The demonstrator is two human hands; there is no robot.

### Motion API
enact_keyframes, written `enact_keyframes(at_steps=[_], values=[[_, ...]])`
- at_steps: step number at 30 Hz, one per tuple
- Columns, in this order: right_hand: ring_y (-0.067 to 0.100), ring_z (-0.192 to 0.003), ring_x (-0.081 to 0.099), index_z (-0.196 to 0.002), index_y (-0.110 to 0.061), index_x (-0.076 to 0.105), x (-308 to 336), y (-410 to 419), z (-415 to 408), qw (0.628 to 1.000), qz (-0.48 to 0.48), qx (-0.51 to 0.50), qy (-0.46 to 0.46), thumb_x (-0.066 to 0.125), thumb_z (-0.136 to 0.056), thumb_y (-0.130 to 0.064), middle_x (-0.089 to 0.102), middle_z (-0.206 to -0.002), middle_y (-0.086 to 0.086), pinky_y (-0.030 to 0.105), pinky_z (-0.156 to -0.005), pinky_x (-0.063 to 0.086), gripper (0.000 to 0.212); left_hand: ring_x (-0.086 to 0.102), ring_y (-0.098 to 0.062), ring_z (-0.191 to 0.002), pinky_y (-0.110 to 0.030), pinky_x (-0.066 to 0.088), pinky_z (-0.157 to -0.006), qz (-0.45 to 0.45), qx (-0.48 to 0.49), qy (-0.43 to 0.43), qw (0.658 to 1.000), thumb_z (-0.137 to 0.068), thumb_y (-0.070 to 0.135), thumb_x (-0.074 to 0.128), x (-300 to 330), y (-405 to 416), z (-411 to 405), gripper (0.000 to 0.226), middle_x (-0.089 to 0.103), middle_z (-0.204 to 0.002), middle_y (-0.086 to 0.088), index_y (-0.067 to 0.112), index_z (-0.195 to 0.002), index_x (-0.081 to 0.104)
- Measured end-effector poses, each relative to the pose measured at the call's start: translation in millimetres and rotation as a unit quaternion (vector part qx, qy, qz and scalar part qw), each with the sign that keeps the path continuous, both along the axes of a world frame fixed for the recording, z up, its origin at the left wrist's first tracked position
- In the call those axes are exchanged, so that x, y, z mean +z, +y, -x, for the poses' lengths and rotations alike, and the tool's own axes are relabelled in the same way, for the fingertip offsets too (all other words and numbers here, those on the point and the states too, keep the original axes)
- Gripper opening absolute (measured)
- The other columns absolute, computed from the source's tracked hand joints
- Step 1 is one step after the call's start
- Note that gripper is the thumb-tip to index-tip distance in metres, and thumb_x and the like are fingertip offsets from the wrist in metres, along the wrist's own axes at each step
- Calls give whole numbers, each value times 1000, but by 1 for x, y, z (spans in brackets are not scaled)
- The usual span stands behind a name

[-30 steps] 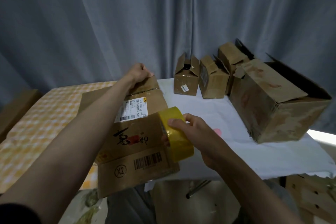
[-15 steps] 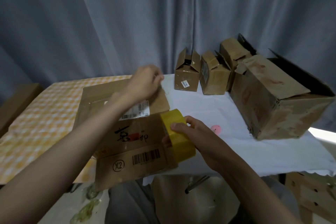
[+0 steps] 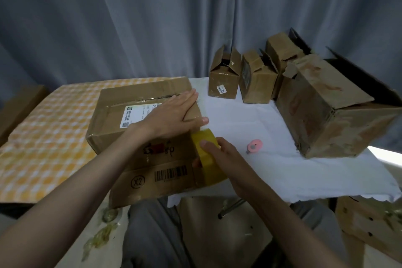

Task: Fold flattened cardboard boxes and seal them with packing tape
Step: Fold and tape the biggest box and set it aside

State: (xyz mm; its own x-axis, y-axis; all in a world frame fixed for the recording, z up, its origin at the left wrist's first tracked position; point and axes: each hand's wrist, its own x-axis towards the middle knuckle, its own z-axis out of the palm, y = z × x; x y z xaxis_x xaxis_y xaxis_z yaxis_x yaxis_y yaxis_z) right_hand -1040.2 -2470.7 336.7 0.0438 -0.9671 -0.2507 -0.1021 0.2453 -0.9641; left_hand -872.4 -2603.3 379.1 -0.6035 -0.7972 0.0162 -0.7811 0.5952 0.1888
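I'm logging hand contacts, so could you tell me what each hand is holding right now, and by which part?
The right hand grips the yellow tape roll across its outer band. The left hand holds nothing; it lies flat on the cardboard box top.

I can't read the shipping label [image 3: 139, 115], text too small and my left hand [image 3: 174, 115] covers its right end. Right hand [image 3: 219, 156] hides part of the tape roll [image 3: 206, 159]. Big box [image 3: 339, 111] is clipped by the right edge.

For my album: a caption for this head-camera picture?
Left hand flat on a cardboard box; right hand holds yellow tape.
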Motion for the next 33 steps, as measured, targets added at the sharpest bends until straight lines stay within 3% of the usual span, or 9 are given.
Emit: enact_keyframes(at_steps=[4,6,8,10,15,20,23,26,33], values=[[15,-98,69,-99,-25,73,-12,-14,33,999,40,-25,-1,48,-100,-52,76,-99,-3,33,-94,52,38,-4,-2,-152,-27,-3,-122,14,-6,-28,1000,-66,98,40,-1,0,-1,128,-10,-166,12,23,-160,-3],[20,-105,67,-98,-20,76,-29,-31,69,968,119,-65,210,49,-101,-26,75,-105,-2,33,-94,46,27,-5,-2,-152,-26,-4,-121,13,-6,-20,1000,-66,95,47,-1,1,1,129,-10,-166,13,23,-160,-3],[30,-113,60,-105,-28,75,-54,-45,103,893,116,-40,433,55,-90,-17,70,-117,1,39,-94,44,26,-5,-2,-152,-27,-4,-122,9,-4,-15,1000,-64,95,48,0,3,1,130,-10,-166,13,24,-160,-3],[34,-108,59,-95,-36,73,-78,-52,126,861,96,-8,499,62,-91,-25,68,-112,-1,41,-86,47,17,-4,-2,-152,-30,0,-124,11,1,-14,1000,-62,96,48,1,4,1,131,-9,-166,14,24,-161,-1],[31,-90,57,-103,-16,70,-73,-44,129,868,138,-19,476,72,-91,-28,54,-99,8,36,-73,43,17,18,-12,-142,-38,28,-119,58,2,19,998,-57,99,47,2,13,-3,134,18,-153,9,20,-160,15],[23,-88,56,-92,-25,61,-52,-50,123,876,227,-75,418,73,-90,-17,53,-97,3,13,-66,34,14,24,-15,-141,-36,26,-119,83,-4,5,997,-58,101,43,0,21,-2,133,22,-156,7,19,-159,18],[8,-93,61,-104,-18,69,-19,-45,102,872,366,-76,316,72,-92,-20,66,-104,-3,21,-75,49,12,22,-16,-142,-35,21,-120,90,-2,-3,996,-59,99,47,-2,24,-1,134,21,-158,7,17,-160,16],[-3,-98,60,-110,-15,73,10,-37,77,839,460,-34,290,68,-94,-19,70,-106,-4,14,-85,48,18,23,-17,-142,-35,21,-120,84,1,-13,996,-58,99,48,-2,23,-1,135,20,-158,8,18,-160,15],[12,-94,64,-107,-9,76,16,-60,46,774,534,108,322,69,-93,-7,69,-101,5,20,-85,50,16,24,-20,-142,-38,23,-118,86,5,-14,996,-59,97,48,0,26,1,132,22,-159,4,17,-159,19]])
